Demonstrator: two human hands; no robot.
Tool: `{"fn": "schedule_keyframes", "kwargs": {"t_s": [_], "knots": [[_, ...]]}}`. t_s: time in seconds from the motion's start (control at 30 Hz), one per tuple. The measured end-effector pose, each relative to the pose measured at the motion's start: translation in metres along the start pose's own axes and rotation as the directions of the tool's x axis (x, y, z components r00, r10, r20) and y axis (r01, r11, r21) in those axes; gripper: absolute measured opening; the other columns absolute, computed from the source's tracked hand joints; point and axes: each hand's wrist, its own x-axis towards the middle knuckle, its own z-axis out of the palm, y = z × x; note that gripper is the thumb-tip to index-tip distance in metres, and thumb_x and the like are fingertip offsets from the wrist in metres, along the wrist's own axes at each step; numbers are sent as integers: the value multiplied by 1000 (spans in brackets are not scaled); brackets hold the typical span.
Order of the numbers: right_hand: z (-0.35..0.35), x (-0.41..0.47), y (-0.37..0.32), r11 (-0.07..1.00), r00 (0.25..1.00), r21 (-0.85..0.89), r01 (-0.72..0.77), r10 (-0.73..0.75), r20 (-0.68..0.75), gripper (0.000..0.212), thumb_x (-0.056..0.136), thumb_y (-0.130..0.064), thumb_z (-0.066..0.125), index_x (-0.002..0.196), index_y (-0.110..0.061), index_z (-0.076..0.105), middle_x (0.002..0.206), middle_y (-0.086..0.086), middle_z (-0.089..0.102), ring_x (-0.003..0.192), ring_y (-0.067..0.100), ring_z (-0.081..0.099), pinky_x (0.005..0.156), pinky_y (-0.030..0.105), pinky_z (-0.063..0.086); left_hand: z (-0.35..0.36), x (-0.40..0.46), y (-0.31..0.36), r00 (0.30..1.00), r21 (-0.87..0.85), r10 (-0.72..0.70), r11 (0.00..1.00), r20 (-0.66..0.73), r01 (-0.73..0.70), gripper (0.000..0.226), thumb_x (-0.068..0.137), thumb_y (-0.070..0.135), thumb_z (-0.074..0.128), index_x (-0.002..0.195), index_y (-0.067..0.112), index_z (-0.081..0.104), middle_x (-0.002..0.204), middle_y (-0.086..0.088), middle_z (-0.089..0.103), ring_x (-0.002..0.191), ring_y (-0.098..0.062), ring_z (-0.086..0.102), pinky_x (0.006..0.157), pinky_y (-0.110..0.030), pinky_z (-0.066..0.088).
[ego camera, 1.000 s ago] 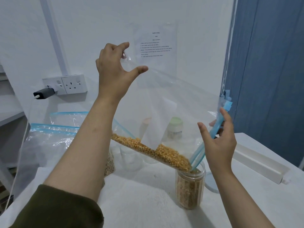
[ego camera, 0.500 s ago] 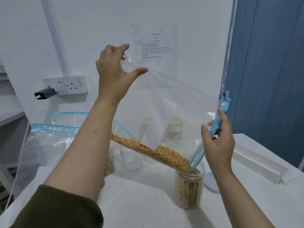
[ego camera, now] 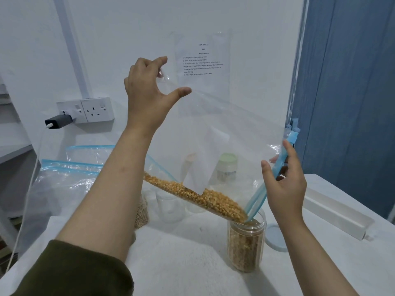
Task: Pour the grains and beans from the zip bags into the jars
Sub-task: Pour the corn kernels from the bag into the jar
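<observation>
The left hand (ego camera: 147, 99) is pinching a bottom corner of the clear zip bag (ego camera: 224, 129), lifting it high. The right hand (ego camera: 284, 184) is gripping the blue zip edge, half curled. Yellow kernels (ego camera: 205, 198), probably corn, are sliding into the open jar (ego camera: 245, 246) near the table's (ego camera: 181, 263) right edge.

The left arm wears a dark olive-green sleeve (ego camera: 81, 272) of soft, matte knit fabric, pushed back so the forearm is bare. The left hand (ego camera: 147, 97) is bare. The right hand (ego camera: 284, 189) and its forearm are bare too, no sleeve showing.
</observation>
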Motion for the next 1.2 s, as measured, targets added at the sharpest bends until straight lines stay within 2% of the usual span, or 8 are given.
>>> {"fn": "schedule_keyframes", "kwargs": {"t_s": [0.1,0.27,0.5,0.67,0.8,0.93,1.1,1.2], "knots": [[0,2,-1,1000,1000,1,-6,6,12,60,95,-24,66,148,-34,40,114,-7,57,98,-9,55,74,1,45,-1,-1,-2,1000,2,-1,1000,-4,1,79,70,63,73,133,17,58,104,4,46,108,-19,51,90,-11,22],[1,3,-1,1000,1000,5,-9,9,16,61,95,-23,66,149,-32,40,112,-11,55,99,-15,54,72,-1,43,-1,-1,-2,1000,14,6,1000,-10,-6,79,70,62,73,133,17,58,105,5,45,108,-19,51,91,-23,27],[0,2,-2,1000,1000,-12,-9,9,15,62,95,-23,66,150,-32,39,124,-6,54,100,-21,51,71,-3,41,-1,-1,-1,1000,9,7,1000,-6,-7,79,70,62,74,133,17,58,107,-4,52,108,-19,51,91,-24,26],[-2,4,-3,999,1000,-38,-13,13,12,64,93,-26,67,150,-32,39,129,2,57,98,-19,52,72,-4,42,-1,-1,0,1000,10,6,1000,-6,-6,79,70,62,74,133,17,57,106,-2,50,109,-20,51,90,-21,26],[-3,2,-3,999,1000,-49,-18,18,9,65,93,-27,67,151,-34,38,124,1,58,97,-13,55,73,-2,43,-1,-2,0,1000,15,4,1000,-6,-4,79,70,62,73,133,16,57,105,4,45,109,-19,51,91,-25,27],[-3,3,-4,999,1000,-53,-13,14,10,65,93,-26,68,150,-35,37,122,3,59,95,-15,54,75,-2,44,0,-2,0,1000,14,5,1000,-8,-5,78,71,61,75,133,16,58,105,5,45,108,-20,51,93,-27,29],[-4,2,-1,993,1000,-117,1,-4,-27,63,92,-29,70,148,-31,42,117,1,50,92,5,54,76,5,45,1,-2,2,1000,8,4,1000,6,-4,79,71,60,75,134,17,57,107,-3,51,108,-19,51,91,-25,26],[-5,2,3,967,995,-253,43,-66,-80,56,88,-28,75,139,-24,52,112,-1,38,98,11,46,83,25,48,2,-3,4,1000,10,7,1000,13,-7,78,72,60,75,134,17,56,111,-8,54,108,-19,50,90,-25,26]]}}
